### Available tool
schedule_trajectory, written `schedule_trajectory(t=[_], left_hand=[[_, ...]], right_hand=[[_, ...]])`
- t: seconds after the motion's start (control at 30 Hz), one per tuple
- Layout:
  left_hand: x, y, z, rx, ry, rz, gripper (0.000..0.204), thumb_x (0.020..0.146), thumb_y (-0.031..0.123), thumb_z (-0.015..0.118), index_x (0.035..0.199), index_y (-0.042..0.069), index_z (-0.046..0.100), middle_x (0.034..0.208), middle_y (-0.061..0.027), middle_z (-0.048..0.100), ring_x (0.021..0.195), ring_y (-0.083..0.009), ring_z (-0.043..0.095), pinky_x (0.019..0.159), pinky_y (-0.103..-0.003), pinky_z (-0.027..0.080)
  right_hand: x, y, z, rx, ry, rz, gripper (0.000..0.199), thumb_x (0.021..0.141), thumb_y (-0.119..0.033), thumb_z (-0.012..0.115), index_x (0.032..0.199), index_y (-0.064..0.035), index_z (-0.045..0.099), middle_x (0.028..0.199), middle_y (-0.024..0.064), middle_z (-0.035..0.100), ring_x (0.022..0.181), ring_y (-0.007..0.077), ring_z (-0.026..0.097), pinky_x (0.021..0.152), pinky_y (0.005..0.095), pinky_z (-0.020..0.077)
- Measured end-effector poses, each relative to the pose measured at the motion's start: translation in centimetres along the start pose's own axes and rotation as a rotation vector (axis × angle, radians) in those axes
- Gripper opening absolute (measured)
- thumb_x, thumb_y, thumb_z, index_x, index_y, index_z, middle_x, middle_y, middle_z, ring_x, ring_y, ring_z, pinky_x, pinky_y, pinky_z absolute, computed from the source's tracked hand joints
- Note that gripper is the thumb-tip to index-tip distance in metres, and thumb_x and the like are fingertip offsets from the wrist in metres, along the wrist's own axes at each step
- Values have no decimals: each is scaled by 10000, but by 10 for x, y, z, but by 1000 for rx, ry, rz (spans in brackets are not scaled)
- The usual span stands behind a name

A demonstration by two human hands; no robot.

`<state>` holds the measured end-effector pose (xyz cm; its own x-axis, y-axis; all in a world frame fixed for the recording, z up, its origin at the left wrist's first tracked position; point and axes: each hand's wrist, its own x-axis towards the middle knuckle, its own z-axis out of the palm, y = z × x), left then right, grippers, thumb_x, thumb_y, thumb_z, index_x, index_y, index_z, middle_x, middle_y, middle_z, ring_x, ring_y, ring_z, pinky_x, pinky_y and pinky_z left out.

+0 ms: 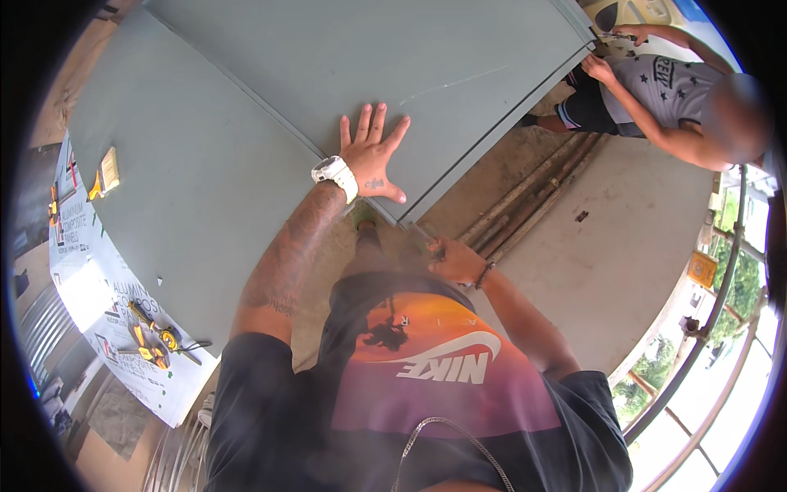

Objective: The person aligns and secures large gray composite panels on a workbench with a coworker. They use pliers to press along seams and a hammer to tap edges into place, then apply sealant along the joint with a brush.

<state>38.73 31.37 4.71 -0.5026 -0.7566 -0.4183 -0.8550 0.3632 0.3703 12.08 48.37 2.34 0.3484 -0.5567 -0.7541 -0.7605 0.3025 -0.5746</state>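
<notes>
My left hand (pixel 374 154), with a white watch on its wrist, lies flat with fingers spread on a large grey panel (pixel 484 49). It rests close to the panel's near corner. Just right of that corner, my right hand (pixel 461 262) is closed, a dark bracelet on its wrist. A thin thing seems to run from its fingers toward the corner, but its kind is too unclear to tell. At the panel's far right corner, another person (pixel 668 94) has one hand on the edge and a plier-like tool (pixel 616 36) in the other.
Another grey sheet (pixel 188 172) spreads to the left, with a paintbrush (pixel 106 174) on it. A tape measure (pixel 170 338) and other yellow-and-black tools lie on printed white film (pixel 86 287). Long rusty pipes (pixel 525 205) lie on the floor at right, near a curved metal railing (pixel 721 303).
</notes>
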Motion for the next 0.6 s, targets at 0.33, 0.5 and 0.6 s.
schedule_trajectory(t=[0.33, 0.5, 0.6], left_hand=[[2, -6, 4, -38, 11, 29, 1493, 577, 701, 896, 1680, 244, 1, 1705, -287, -73, 1572, -489, -105, 1185, -762, -3], [2, -6, 2, -35, -13, 23, 1488, 585, 705, 893, 1680, 246, -4, 1706, -282, -77, 1572, -487, -107, 1186, -762, -4], [3, -6, 3, -38, -19, 20, 1488, 588, 712, 890, 1680, 246, -7, 1705, -284, -81, 1570, -491, -108, 1184, -765, -2]], right_hand=[[3, -21, -2, -42, 2, 140, 539, 819, -271, 741, 1285, -30, 621, 1143, 231, 714, 1109, 357, 688, 949, 419, 526], [-2, -29, -6, -67, -20, 192, 490, 829, -275, 727, 1257, -50, 649, 1124, 219, 724, 1093, 354, 696, 932, 417, 532], [-4, -27, -3, -93, 23, 168, 484, 826, -276, 734, 1246, -49, 654, 1084, 206, 733, 1052, 351, 707, 896, 416, 537]])
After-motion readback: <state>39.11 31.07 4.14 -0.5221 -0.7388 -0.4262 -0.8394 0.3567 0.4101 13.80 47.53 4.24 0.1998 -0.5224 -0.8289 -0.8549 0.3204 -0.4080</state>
